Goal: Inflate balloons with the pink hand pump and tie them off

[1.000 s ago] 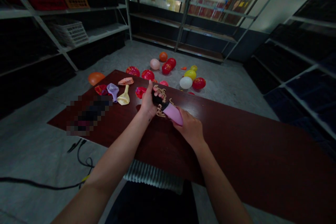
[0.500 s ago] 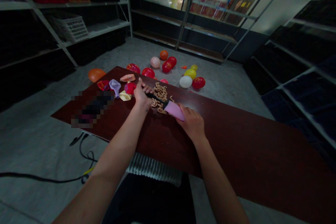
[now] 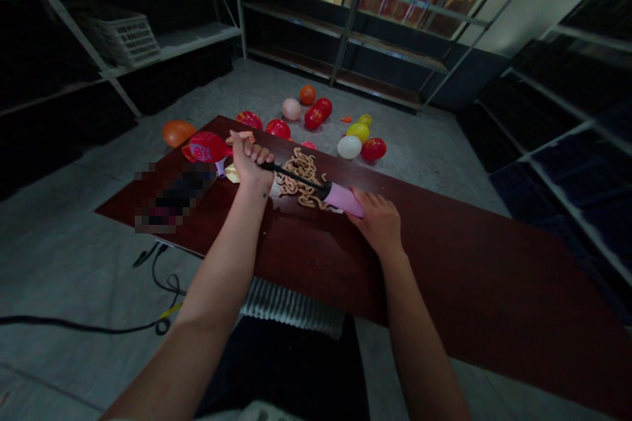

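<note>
My right hand is closed round the pink barrel of a hand pump lying over the dark red table. My left hand is a fist on the pump's black handle, with the thin black rod drawn far out between the hands. A red balloon, partly blown up, sits just left of my left hand at the pump's end. A heap of tan rubber bands lies under the rod.
Limp balloons lie by the left hand, a yellow one among them. Several blown-up balloons lie on the grey floor beyond the table. Metal shelving lines the walls. Black cables trail on the floor at left.
My left hand has pulled the handle leftward, drawing the rod out. The red balloon has swelled beside it. My right hand and the barrel shifted a little right.
</note>
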Tool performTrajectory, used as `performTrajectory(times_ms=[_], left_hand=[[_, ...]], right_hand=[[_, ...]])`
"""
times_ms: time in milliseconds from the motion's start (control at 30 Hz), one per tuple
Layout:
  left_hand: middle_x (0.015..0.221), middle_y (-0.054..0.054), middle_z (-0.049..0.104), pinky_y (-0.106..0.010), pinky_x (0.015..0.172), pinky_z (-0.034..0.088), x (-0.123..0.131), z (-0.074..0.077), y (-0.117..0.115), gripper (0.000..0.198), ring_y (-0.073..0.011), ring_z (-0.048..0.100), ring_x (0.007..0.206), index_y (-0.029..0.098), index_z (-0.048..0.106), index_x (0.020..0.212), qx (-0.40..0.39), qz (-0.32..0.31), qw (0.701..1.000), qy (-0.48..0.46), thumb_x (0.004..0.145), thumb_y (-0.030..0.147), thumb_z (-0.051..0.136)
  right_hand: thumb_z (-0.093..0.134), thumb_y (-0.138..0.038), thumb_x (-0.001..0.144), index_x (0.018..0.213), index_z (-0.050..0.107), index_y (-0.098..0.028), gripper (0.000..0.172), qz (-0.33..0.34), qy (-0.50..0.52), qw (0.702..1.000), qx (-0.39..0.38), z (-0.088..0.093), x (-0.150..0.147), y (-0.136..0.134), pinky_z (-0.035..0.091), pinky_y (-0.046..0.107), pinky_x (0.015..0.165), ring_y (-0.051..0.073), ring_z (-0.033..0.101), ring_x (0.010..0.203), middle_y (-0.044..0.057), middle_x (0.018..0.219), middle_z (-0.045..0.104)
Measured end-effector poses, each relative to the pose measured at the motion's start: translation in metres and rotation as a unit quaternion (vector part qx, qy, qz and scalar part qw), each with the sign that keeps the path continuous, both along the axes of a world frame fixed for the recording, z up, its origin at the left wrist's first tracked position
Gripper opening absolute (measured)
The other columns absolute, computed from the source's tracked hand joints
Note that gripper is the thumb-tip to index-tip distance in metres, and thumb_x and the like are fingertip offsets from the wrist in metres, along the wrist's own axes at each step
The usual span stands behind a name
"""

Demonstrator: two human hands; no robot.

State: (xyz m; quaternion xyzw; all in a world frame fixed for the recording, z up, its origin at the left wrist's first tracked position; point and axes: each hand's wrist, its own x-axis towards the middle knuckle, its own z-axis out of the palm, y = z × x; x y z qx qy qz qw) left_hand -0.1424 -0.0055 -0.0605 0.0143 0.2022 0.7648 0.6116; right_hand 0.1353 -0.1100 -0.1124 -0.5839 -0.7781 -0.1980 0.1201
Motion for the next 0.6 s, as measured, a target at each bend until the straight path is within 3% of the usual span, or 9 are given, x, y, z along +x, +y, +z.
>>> performTrajectory(times_ms=[100,300,467,600], left_hand=[[0.042,0.008,0.017,-0.021,0.036,0.022,0.004,0.003,-0.004,0.066,-0.0061,0.018,0.031,0.020,0.020,0.055,0.010,0.006,1.000,0.001,0.109,0.054,0.036],[0.043,0.007,0.020,-0.022,0.037,0.023,0.016,-0.001,-0.004,0.058,-0.0061,0.020,0.032,0.019,0.020,0.057,0.003,0.018,1.000,0.023,0.110,0.032,0.039],[0.042,0.008,0.018,-0.021,0.038,0.025,0.029,-0.003,-0.010,0.062,-0.0057,0.020,0.032,0.019,0.015,0.058,-0.004,-0.020,0.999,0.045,0.107,0.035,0.049],[0.042,0.008,0.019,-0.021,0.038,0.025,0.050,-0.005,-0.017,0.058,-0.0059,0.020,0.031,0.019,0.016,0.058,-0.018,-0.031,0.999,0.034,0.110,0.029,0.039]], right_hand=[[0.063,-0.038,0.092,0.138,0.058,-0.022,0.049,0.001,0.021,1.000,-0.017,-0.002,0.001,0.000,0.037,0.035,0.079,0.025,0.063,0.095,0.008,0.108,0.074],[0.064,-0.036,0.090,0.137,0.060,-0.021,0.049,0.013,0.039,0.999,-0.026,-0.002,0.004,-0.004,0.038,0.035,0.078,0.024,0.064,0.091,0.008,0.106,0.073],[0.067,-0.033,0.089,0.142,0.057,-0.022,0.055,0.023,0.048,0.998,-0.028,0.003,0.002,-0.007,0.038,0.035,0.078,0.024,0.064,0.091,0.008,0.106,0.074],[0.069,-0.030,0.087,0.142,0.056,-0.022,0.058,0.026,0.059,0.997,-0.050,0.005,-0.007,-0.009,0.039,0.034,0.078,0.024,0.064,0.092,0.009,0.106,0.074]])
